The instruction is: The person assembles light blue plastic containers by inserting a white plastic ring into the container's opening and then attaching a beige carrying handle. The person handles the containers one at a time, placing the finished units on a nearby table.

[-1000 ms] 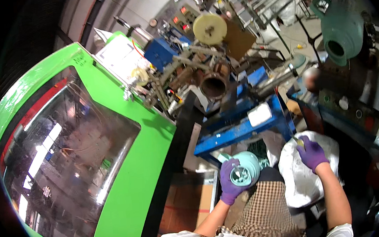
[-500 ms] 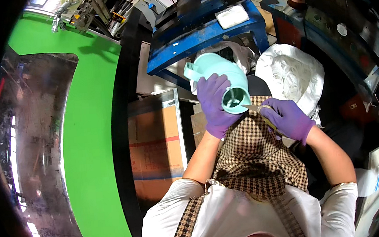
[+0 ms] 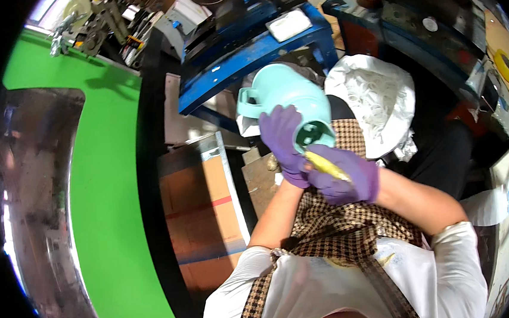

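The left hand, purple-gloved, has its fingers close together and wrapped around the mouth end of a pale turquoise jug, which lies tilted with its opening at 5 o'clock and its handle at 9. The right hand is curled tight around a yellow-handled tool, whose far end meets the jug's rim in view; contact cannot be told. From the opening, the blue counter's edge runs at 11 o'clock, a white sack stands near at 2, and a cardboard box sits at 8, a gap between it and the jug.
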Tool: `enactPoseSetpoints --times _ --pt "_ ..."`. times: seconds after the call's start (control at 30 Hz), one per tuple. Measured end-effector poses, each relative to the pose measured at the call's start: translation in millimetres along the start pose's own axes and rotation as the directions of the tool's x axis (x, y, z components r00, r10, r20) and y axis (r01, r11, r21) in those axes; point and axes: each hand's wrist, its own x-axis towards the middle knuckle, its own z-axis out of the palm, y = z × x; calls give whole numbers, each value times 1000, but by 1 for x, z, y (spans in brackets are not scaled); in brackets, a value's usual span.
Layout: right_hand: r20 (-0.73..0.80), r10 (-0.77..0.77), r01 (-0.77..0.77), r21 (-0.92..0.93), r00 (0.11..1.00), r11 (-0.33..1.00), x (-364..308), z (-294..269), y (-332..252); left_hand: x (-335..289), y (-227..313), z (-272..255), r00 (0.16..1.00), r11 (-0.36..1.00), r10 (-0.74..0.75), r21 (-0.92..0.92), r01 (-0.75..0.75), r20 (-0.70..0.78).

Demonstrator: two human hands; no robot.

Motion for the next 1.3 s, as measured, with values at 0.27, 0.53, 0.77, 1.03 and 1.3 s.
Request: enactPoseSetpoints --times 0.27,0.53,0.77,1.03,1.3 --pt "5 -687 217 -950 727 224 -31 -61 -62 56 -68 -22 921 936 -351 -46 349 -168" --pt "-416 -784 -871 -382 461 -309 -50 -272 -170 38 -38 -63 921 942 -333 -25 335 -202" --pt "-353 -934 -914 -396 61 90 -23 -345 -153 5 12 -88 957 952 -260 201 232 127" --pt "-227 -966 -890 -456 126 -9 -36 -295 -168 -14 26 -86 931 937 -338 141 319 141" --pt "-59 -817 571 -686 574 451 -45 -124 -135 -26 31 -97 924 934 -355 104 342 143"
